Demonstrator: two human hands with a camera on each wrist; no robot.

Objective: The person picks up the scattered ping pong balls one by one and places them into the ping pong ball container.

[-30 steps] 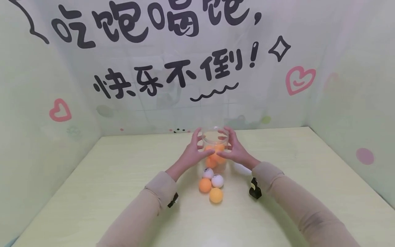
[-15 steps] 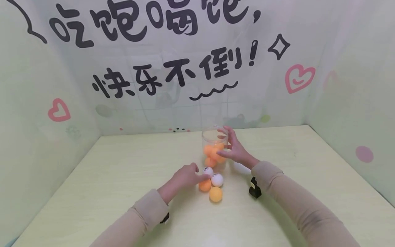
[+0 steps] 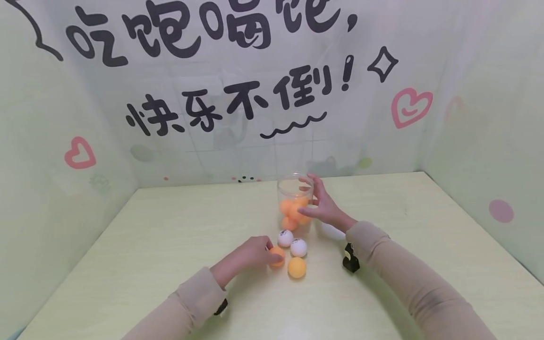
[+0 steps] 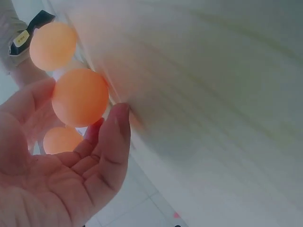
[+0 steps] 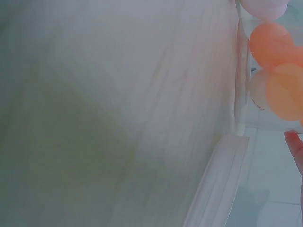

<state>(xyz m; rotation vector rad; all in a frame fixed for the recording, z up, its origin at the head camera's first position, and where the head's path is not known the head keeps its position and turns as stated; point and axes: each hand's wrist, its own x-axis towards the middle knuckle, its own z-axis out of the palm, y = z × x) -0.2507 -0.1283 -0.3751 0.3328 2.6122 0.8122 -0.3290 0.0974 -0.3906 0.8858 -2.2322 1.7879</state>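
Note:
A clear plastic jar [image 3: 285,192] stands upright toward the back of the table, with several orange ping-pong balls [image 3: 293,208] inside. My right hand [image 3: 325,206] grips the jar from its right side, thumb in front and fingers behind; in the right wrist view only a fingertip [image 5: 293,142] shows beside the jar. In front of the jar my left hand [image 3: 254,251] pinches an orange ping-pong ball [image 4: 80,98] between thumb and fingers, low over the table. Two white ping-pong balls [image 3: 299,248] and a yellow-orange ping-pong ball [image 3: 297,267] lie just right of it.
A white lid [image 3: 333,231] lies flat on the table, partly hidden by the right forearm. Printed fabric walls [image 3: 212,156] close off the table [image 3: 170,226] at the back and both sides. Each wrist carries a black device [image 3: 351,259].
My left hand has left the jar, come down toward the front and taken hold of the orange ball, shifting it slightly left. The right hand stays at the jar.

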